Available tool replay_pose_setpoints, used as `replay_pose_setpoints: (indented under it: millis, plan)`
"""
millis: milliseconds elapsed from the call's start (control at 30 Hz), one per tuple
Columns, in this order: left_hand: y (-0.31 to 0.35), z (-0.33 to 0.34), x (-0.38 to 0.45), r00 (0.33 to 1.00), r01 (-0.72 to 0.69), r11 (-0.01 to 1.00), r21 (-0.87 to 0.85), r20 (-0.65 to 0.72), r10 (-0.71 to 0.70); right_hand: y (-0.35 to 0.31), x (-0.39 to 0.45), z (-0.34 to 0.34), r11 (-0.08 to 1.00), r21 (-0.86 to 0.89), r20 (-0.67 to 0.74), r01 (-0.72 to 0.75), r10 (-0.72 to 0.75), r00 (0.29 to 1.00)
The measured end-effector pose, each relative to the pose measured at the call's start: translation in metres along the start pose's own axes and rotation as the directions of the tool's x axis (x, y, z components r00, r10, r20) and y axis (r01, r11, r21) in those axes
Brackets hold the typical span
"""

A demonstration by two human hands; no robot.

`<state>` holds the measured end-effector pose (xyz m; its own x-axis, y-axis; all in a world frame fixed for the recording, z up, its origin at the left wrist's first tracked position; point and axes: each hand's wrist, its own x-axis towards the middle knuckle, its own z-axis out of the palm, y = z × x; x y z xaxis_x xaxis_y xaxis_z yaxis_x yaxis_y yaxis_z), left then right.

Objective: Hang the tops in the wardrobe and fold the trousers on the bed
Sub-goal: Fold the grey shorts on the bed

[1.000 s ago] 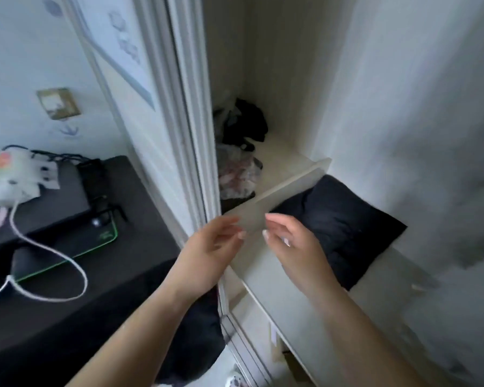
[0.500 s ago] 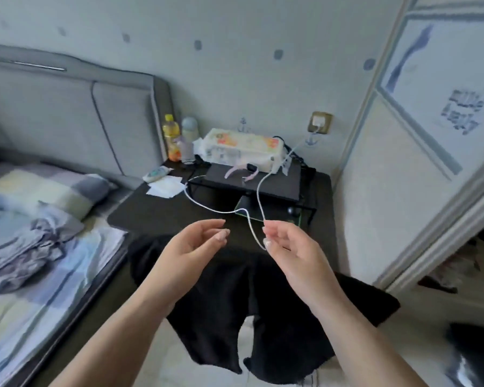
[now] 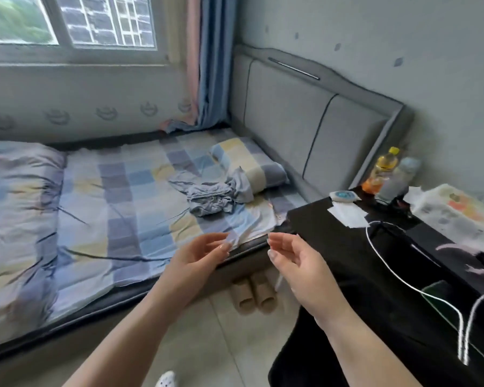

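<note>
Both hands, the left hand (image 3: pixel 199 258) and right hand (image 3: pixel 299 263), are hovering apart, fingers relaxed, holding nothing. The 1 grey garment (image 3: pixel 215 195) (probably the trousers) is lying crumpled on the bed (image 3: pixel 101 196) beside the pillow (image 3: pixel 249 166). Next move, I judge: reaching forward to grasp it.

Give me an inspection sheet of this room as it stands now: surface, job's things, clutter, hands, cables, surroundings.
Surface: bed with checked sheet, pillow at the headboard.
Job's things: crumpled grey garment on the bed beside the pillow; black garment draped over the table edge.
Clutter: two bottles, tissue pack, papers on the black table; slippers on the floor.
Hands: left hand and right hand raised, fingers relaxed, no grip on anything.
Cables: white cable loops across the table.
Surroundings: window, curtain, grey headboard.
</note>
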<state>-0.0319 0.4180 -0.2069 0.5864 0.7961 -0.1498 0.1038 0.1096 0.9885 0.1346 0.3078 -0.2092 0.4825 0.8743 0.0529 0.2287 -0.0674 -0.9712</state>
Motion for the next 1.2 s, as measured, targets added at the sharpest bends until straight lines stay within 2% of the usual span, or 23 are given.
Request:
replay_pose_setpoints:
  millis: [200, 467, 767, 933, 1067, 1200]
  plan:
    - [-0.020, -0.073, 0.081, 0.994, 0.100, 0.995, -0.001, -0.053, -0.100, 0.017, 0.096, 0.063, 0.999, -0.005, 0.084, -0.044, 0.045, 0.995]
    - [-0.029, -0.177, 0.223, 0.980, 0.195, 0.981, 0.024, -0.054, -0.193, 0.036, 0.235, 0.141, 0.990, 0.005, 0.045, -0.141, 0.141, 0.989]
    - [-0.044, -0.204, 0.354, 0.951, 0.309, 0.951, 0.003, -0.015, -0.309, 0.066, 0.356, 0.149, 0.961, -0.051, 0.001, -0.271, 0.271, 0.963]
    - [-0.071, -0.206, 0.454, 0.920, 0.391, 0.920, 0.021, -0.030, -0.391, 0.120, 0.453, 0.142, 0.919, -0.116, 0.040, -0.378, 0.384, 0.922]
    - [-0.109, -0.204, 0.548, 0.868, 0.494, 0.869, 0.032, -0.081, -0.490, 0.185, 0.559, 0.132, 0.859, -0.185, 0.042, -0.478, 0.492, 0.869]
    - [-0.171, -0.204, 0.650, 0.821, 0.570, 0.809, 0.145, -0.125, -0.556, 0.270, 0.664, 0.133, 0.787, -0.336, 0.054, -0.518, 0.565, 0.823]
